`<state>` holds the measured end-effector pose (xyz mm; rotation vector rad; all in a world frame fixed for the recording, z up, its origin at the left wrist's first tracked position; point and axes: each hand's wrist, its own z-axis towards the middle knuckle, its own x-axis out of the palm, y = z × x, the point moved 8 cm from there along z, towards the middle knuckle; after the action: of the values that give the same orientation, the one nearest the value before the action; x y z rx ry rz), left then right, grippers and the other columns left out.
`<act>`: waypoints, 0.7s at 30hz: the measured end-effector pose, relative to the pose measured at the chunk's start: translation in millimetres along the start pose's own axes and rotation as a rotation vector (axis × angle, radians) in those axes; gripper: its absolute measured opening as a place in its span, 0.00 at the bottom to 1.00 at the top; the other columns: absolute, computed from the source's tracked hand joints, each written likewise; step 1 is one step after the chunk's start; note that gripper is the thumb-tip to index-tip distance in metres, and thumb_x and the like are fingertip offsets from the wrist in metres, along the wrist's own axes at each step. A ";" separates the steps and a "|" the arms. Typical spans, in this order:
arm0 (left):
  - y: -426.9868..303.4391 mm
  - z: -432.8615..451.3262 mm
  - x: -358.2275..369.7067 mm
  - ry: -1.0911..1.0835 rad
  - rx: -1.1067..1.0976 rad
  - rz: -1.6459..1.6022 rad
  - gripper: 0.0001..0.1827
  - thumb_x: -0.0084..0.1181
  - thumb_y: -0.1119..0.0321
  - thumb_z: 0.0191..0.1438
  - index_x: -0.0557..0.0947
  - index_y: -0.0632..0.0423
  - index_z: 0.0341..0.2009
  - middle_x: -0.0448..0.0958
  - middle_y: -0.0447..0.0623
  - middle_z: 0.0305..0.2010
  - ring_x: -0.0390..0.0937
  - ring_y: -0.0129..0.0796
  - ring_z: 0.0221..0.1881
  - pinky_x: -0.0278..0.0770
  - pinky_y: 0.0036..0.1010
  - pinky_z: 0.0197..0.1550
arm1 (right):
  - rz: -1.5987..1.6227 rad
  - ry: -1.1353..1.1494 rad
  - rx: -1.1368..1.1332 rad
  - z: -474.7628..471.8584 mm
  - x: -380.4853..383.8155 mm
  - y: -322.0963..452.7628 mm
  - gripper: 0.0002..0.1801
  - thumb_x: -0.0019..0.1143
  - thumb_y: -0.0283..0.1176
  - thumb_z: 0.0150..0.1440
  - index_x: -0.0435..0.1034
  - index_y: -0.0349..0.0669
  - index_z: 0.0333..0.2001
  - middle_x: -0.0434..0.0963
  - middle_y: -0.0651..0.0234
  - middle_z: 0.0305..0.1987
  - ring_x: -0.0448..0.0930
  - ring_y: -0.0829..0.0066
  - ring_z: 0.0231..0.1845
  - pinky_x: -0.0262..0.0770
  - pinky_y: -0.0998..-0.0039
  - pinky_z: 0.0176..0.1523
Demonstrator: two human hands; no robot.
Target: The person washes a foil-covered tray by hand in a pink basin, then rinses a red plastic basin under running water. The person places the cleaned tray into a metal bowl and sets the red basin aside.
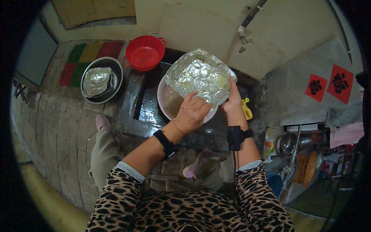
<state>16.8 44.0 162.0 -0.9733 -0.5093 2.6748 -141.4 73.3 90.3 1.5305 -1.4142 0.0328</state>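
Observation:
A large square aluminium foil tray is tilted above a pale pink basin that holds cloudy water. At the tray's right edge, my right hand grips the rim, with the thumb on the inner side. My left hand is at the tray's near edge, its fingers curled over the rim and one finger raised; what those fingertips pinch is partly hidden. Stains or bits show on the tray's crinkled inner face. The tray covers much of the basin, which stands in a low, wet, dark stone sink.
A red plastic basin with handles sits at the sink's back left corner. Further left, a metal bowl on the floor holds crumpled foil trays. A yellow plastic object lies right of my right hand. A tap juts from the wall.

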 end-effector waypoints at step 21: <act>-1.3 -10.5 10.8 0.047 0.067 0.078 0.11 0.55 0.69 0.39 0.78 0.52 0.33 0.73 0.46 0.30 0.73 0.35 0.38 0.64 0.43 0.54 | -0.196 -0.169 -0.155 16.8 -39.6 7.4 0.16 0.54 0.24 0.52 0.68 0.26 0.44 0.77 0.56 0.40 0.79 0.62 0.38 0.77 0.62 0.42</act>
<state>15.8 51.4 148.8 -1.0549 -0.3765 2.7103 -169.0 92.6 62.5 1.5633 -1.3562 -0.3249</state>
